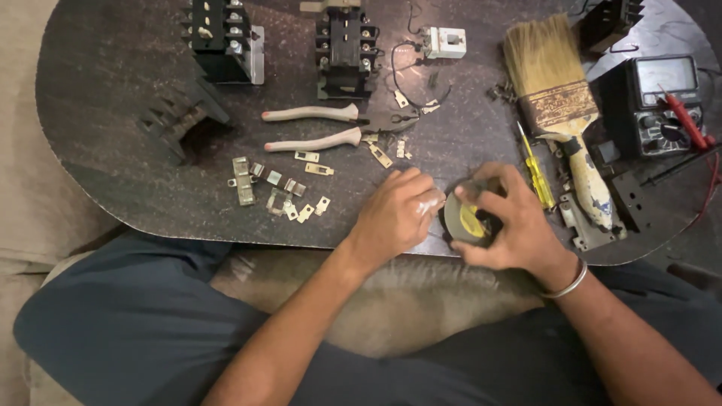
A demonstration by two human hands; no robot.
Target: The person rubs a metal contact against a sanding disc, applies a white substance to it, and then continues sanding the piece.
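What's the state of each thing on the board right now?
Left hand: fingers curled, touching the tape roll.
Right hand: gripping the tape roll.
Tape roll: on edge, held.
Pliers: flat, handles spread.
Paintbrush: flat, bristles away.
Yellow screwdriver: lying flat.
Multimeter: red probe across it.
Metal contacts: loose, scattered.

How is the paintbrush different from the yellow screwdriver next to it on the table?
The paintbrush is broad, with pale bristles and a worn, paint-stained handle; the yellow screwdriver is thin, with a clear yellow handle. The paintbrush is much longer and wider than the screwdriver. The paintbrush's handle end lies close to the right hand, and the screwdriver lies just above that hand. Both lie flat on the dark table, untouched by either hand.
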